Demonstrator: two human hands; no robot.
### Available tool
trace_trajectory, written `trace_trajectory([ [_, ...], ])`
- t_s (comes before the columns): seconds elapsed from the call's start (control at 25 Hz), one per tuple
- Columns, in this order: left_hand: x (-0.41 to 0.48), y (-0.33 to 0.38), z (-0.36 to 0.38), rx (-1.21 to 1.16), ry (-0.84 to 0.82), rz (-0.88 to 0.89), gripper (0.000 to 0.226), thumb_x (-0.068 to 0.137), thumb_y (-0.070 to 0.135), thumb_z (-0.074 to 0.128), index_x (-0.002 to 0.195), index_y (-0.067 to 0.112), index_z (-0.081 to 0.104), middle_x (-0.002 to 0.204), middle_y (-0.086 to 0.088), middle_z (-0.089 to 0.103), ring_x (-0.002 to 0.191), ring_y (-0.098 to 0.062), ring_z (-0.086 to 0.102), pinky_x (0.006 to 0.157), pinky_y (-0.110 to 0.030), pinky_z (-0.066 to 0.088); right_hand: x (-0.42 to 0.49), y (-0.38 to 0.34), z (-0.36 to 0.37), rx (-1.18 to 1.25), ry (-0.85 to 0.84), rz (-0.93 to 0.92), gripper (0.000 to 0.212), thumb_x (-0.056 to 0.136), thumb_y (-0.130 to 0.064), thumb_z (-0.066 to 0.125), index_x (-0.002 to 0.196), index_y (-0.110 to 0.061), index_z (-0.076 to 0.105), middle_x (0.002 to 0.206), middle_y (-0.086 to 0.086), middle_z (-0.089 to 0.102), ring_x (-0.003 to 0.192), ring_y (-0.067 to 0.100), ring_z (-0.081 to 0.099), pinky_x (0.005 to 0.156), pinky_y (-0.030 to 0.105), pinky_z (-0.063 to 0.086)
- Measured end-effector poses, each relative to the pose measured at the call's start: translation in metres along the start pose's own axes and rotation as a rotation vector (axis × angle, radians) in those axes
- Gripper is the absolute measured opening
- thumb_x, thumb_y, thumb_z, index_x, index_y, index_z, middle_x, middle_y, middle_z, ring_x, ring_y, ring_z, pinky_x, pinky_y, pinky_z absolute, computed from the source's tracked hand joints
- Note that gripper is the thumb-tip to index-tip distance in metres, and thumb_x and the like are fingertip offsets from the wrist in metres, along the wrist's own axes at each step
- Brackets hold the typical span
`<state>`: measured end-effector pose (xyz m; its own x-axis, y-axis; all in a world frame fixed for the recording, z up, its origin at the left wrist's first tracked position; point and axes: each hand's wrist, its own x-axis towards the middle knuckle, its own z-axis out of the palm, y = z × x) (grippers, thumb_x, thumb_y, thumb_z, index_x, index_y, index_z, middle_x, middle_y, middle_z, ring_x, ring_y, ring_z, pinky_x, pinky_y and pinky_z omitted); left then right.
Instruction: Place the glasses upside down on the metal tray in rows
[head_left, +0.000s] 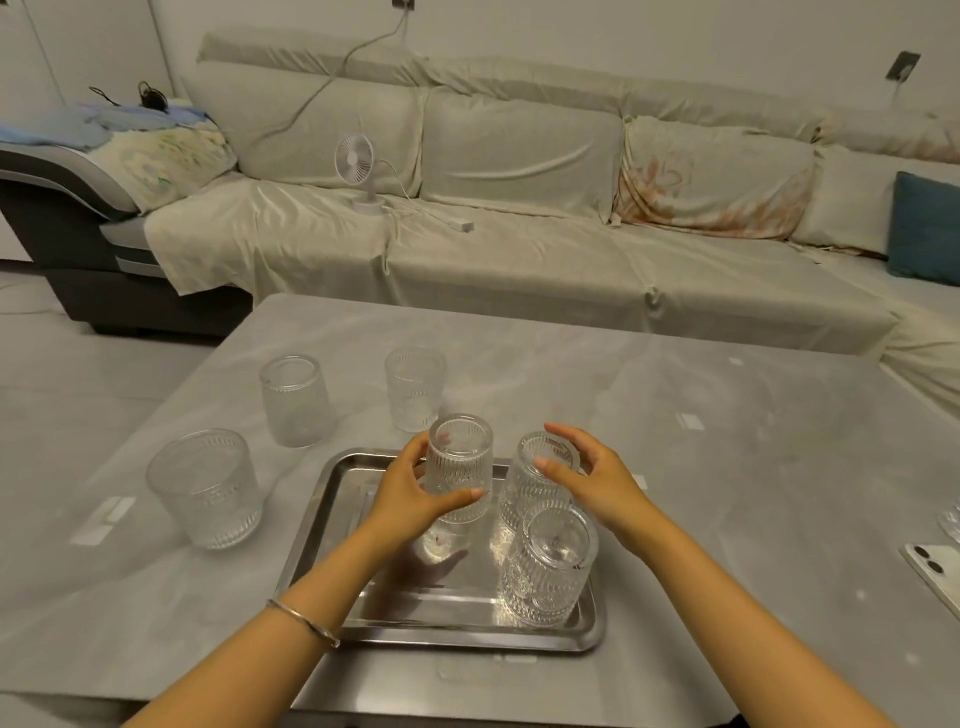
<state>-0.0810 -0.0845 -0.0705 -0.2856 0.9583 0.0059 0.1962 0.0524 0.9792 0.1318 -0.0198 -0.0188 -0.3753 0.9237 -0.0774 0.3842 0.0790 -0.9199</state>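
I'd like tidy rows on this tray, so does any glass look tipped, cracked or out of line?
Nothing looks cracked or spilled. Two glasses stand upside down along the right side of the metal tray. The left hand holds a third glass slightly tilted above the tray, not set down yet.

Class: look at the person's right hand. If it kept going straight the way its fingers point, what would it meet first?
The right hand points left, fingers beside the rear upturned ribbed clear glass on the metal tray. That glass comes first; contact may already exist, though depth is unclear.
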Motion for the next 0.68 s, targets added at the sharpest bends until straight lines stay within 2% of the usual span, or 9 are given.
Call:
trace_trajectory([
  [0.2,-0.0012,-0.0046,0.0058,0.009,-0.034,0.001,0.084,0.056,0.026,0.089,0.127,0.025,0.046,0.131,0.001,0.055,0.122,-0.02,0.05,0.104,-0.04,0.042,0.0005,0.0028,0.0012,-0.014,0.009,-0.014,0.054,0.081,-0.035,0.069,0.131,-0.03,0.05,0.139,-0.002,0.05,0.128,0.019,0.045,0.108,0.043,0.039],
  [0.6,-0.0018,-0.0064,0.009,0.006,-0.096,0.007,0.075,0.06,0.021,0.087,0.113,0.045,0.04,0.113,0.021,0.051,0.115,-0.011,0.048,0.093,-0.026,0.04,-0.0006,0.0045,0.0009,-0.01,0.018,-0.018,0.055,0.08,-0.036,0.07,0.131,-0.03,0.05,0.14,-0.002,0.049,0.129,0.019,0.044,0.108,0.041,0.038],
  [0.68,-0.0019,-0.0087,0.0085,0.005,-0.099,0.004,0.075,0.061,0.023,0.086,0.114,0.045,0.039,0.117,0.019,0.05,0.117,-0.011,0.047,0.094,-0.027,0.04,-0.001,0.0049,0.0012,-0.006,0.018,-0.019,0.055,0.08,-0.036,0.07,0.13,-0.031,0.05,0.14,-0.002,0.048,0.13,0.02,0.043,0.108,0.043,0.039],
])
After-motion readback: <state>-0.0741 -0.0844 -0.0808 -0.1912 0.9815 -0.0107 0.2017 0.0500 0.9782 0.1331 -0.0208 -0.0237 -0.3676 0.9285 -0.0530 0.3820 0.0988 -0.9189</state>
